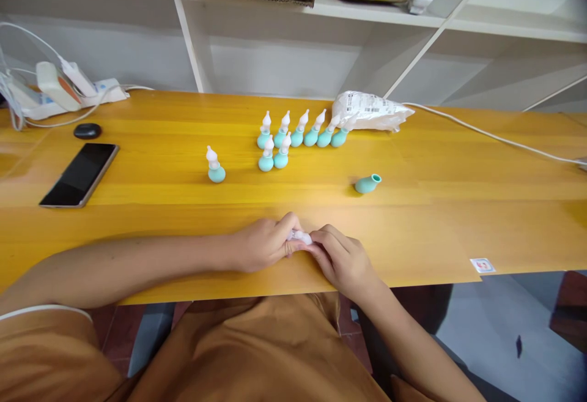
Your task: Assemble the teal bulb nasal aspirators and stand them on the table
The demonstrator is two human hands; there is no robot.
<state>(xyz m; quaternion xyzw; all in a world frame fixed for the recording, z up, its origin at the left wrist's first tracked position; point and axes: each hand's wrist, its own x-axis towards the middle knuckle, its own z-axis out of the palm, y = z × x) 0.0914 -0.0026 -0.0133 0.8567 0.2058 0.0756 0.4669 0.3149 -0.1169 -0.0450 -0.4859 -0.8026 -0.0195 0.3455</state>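
Observation:
Near the table's front edge, my left hand (268, 241) and my right hand (342, 258) pinch a small translucent white nozzle piece (300, 237) from its two ends. Fingers cover much of it. A teal rubber bulb (367, 183) with an open mouth lies tilted beyond my right hand. Beyond my left hand stands a teal bulb with a white nozzle (216, 172). Several more such capped bulbs (297, 137) stand upright in a back row, with two in front of them (266, 162).
At the left lie a phone (80, 175), a black mouse-like object (87, 131) and a power strip (50, 108) with cables. A white plastic package (371, 111) sits behind the bulbs. A white cable (495, 136) crosses the right side. Shelves (284, 53) rise behind the table (435, 218).

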